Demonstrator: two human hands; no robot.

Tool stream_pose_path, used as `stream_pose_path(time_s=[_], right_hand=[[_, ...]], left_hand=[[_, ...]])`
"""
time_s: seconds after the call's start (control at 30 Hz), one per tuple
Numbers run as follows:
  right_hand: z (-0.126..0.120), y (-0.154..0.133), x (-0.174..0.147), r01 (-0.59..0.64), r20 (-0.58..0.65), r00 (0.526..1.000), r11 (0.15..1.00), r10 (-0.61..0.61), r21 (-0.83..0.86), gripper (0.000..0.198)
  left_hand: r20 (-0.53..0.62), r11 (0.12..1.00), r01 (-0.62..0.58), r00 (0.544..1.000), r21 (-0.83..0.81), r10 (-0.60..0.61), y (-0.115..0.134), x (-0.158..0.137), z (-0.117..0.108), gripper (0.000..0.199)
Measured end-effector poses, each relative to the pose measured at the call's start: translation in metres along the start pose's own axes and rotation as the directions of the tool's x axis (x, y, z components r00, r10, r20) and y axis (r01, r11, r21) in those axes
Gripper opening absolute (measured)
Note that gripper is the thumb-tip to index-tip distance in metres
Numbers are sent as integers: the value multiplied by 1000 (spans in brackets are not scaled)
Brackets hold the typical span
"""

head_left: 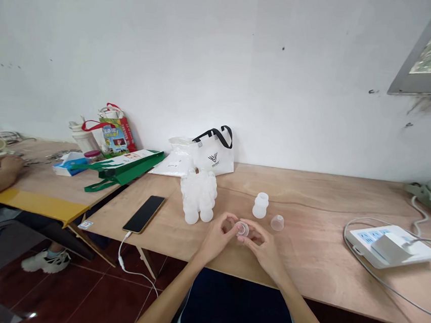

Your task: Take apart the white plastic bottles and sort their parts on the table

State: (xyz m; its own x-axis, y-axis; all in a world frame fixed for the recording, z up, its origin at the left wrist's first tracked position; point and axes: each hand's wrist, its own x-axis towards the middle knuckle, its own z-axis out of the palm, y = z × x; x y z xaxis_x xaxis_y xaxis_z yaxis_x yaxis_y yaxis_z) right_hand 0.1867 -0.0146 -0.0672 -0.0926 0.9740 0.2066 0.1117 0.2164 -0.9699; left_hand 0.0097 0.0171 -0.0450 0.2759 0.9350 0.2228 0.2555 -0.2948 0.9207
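Observation:
My left hand (218, 237) and my right hand (262, 247) meet at the table's front edge. Between their fingertips is a small clear round plastic piece (243, 229), and both are closed on it. Just beyond my right hand, a white ribbed plastic bottle (260, 206) stands upright with no cap on it. A clear dome-shaped plastic cap (277, 222) rests on the wood to its right. To the left of my hands stands a tight cluster of several similar white bottles (199, 196), some with clear tops.
A phone (144, 214) on a white cable lies at the left. Behind the cluster are a white tote bag (216, 154) and a plastic packet (177, 160). A white device (390, 245) with cables sits at the right. Another person's hand (11, 164) rests on the adjoining table.

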Motion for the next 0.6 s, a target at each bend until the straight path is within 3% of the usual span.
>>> stream_pose_path(time_s=[0.2, 0.4, 0.6], right_hand=[[2, -7, -2, -5, -26, 1000, 999, 6, 35, 52], [8, -13, -4, 19, -107, 994, 997, -11, 78, 37], [8, -10, -3, 44, -184, 982, 999, -39, 23, 39]], left_hand=[[102, 997, 7, 995, -81, 1, 3, 1, -6, 38], [77, 996, 19, 997, -88, -12, 6, -2, -4, 37], [154, 998, 29, 988, -63, -19, 9, -5, -1, 39]])
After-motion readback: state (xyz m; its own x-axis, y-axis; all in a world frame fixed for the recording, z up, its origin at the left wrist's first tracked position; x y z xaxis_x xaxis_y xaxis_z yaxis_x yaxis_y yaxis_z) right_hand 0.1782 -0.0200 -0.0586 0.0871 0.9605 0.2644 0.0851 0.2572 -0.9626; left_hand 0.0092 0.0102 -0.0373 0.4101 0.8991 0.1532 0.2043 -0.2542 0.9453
